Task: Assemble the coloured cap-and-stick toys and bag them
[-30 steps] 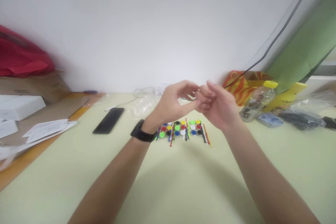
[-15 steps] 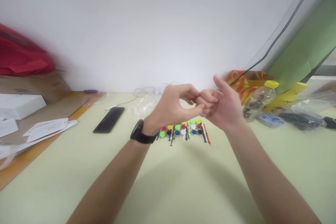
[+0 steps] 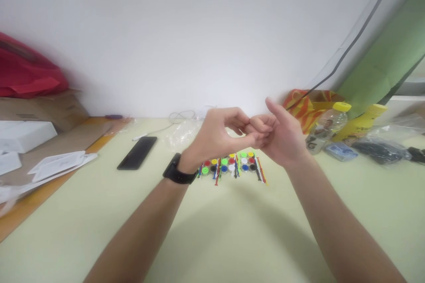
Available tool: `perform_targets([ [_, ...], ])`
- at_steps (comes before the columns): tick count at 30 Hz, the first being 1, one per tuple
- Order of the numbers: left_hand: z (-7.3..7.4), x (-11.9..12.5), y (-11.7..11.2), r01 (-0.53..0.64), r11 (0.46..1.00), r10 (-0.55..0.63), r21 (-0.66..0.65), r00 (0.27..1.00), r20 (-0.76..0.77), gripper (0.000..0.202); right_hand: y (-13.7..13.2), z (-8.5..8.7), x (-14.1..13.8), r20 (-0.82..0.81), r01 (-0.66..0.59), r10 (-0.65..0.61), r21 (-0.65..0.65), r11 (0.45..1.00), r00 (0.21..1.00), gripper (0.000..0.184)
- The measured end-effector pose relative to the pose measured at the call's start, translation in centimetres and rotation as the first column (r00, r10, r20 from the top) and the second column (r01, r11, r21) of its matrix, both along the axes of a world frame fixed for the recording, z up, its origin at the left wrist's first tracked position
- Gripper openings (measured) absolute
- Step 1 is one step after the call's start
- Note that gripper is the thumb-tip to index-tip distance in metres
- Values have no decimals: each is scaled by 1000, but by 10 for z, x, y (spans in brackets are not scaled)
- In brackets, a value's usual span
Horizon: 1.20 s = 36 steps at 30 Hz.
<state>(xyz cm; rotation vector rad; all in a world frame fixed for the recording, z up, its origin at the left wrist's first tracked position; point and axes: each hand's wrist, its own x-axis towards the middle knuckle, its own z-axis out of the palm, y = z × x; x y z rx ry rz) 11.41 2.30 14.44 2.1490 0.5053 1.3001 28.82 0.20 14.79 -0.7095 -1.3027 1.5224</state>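
Observation:
Both hands are raised together above the pale yellow table (image 3: 232,230). My left hand (image 3: 215,135), with a black watch (image 3: 177,172) on its wrist, has thumb and fingers closed in a pinch against the curled fingers of my right hand (image 3: 285,141). My right hand's fingers are folded in and its thumb sticks up. Whether anything small lies between the fingers I cannot make out. Just behind and below the hands lies a set of small paint pots (image 3: 229,166) with coloured lids and thin coloured sticks.
A black phone (image 3: 137,152) lies to the left. White papers (image 3: 59,163), a cardboard box (image 3: 43,108) and a red bag (image 3: 23,70) are at far left. On the right are a yellow-capped bottle (image 3: 323,132), an orange bag (image 3: 303,106) and plastic bags (image 3: 381,146).
My left hand's fingers closed from a loose curl into a tighter pinch on my right hand's fingers. My right thumb lifted upright. Both hands stayed in place.

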Motion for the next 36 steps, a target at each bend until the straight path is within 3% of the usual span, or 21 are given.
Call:
perform_targets([
  [36,2,-8,3,10,999,-13,-53,998,-55,10,-2,0,-5,34,-45,46,-21,999,998,74],
])
